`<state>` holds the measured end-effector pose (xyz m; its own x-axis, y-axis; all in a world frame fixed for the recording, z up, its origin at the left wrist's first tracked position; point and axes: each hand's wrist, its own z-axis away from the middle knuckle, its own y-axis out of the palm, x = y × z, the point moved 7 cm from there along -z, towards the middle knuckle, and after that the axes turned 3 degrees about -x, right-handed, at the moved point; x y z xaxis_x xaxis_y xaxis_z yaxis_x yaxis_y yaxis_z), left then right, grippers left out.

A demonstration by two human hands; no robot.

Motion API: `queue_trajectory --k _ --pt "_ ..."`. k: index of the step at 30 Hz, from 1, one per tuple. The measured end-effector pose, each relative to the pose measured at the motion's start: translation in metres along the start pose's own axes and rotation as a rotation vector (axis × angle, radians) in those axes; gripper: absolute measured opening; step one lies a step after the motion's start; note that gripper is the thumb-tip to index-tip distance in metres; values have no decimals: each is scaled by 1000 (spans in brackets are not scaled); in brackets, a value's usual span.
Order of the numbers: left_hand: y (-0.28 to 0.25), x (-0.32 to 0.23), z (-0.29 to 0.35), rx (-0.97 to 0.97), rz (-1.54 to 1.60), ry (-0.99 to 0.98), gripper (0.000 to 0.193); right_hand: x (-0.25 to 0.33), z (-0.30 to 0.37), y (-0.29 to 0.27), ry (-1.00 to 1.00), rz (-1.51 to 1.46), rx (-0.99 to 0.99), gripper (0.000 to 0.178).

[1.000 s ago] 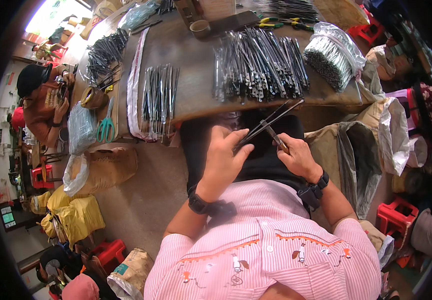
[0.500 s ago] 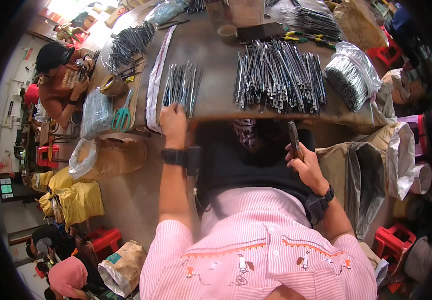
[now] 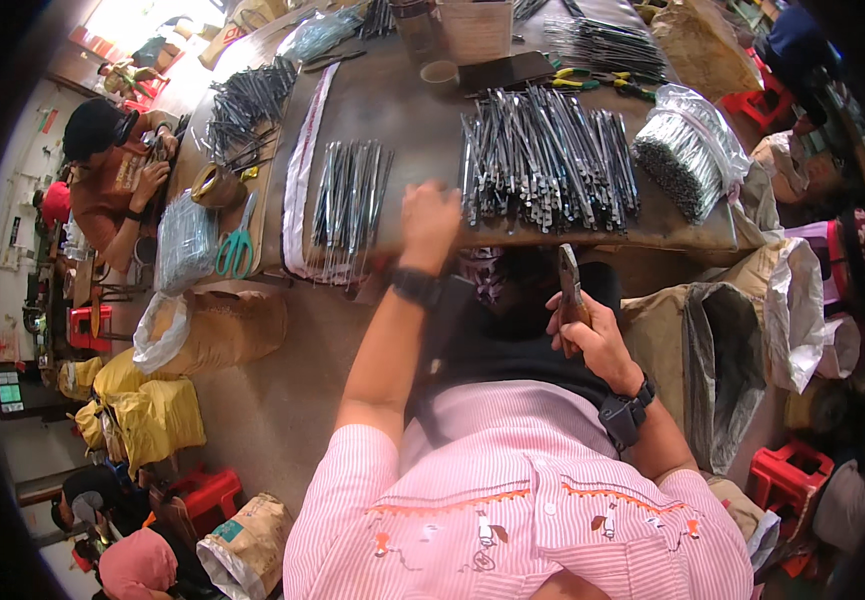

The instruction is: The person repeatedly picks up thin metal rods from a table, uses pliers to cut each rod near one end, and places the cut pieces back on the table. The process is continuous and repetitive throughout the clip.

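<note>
Left hand (image 3: 428, 222): motion-blurred, over the bench (image 3: 402, 110) between small rod bundle (image 3: 349, 195) and large rod pile (image 3: 542, 165); fingers' spread unclear. Right hand (image 3: 592, 335): fingers closed on pliers (image 3: 567, 285). Risk: a hasty grab scatters rods off the edge.

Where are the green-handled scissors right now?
In the head view, the green-handled scissors lie at the table's left end, left of the smaller bundle of metal rods and beside a clear plastic bag, well left of the left hand.
</note>
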<state>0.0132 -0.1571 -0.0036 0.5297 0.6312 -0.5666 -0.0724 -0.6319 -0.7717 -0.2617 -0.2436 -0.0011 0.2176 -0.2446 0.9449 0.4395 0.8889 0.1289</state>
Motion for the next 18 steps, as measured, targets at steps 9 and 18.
queue_trajectory --k 9,18 --pt "15 28 -9 340 243 -186 24 -4 16 -43 38 -94 -165 27" --pt "-10 63 48 457 1560 -1045 23 -18 6 -176 -163 -748 -264 28"
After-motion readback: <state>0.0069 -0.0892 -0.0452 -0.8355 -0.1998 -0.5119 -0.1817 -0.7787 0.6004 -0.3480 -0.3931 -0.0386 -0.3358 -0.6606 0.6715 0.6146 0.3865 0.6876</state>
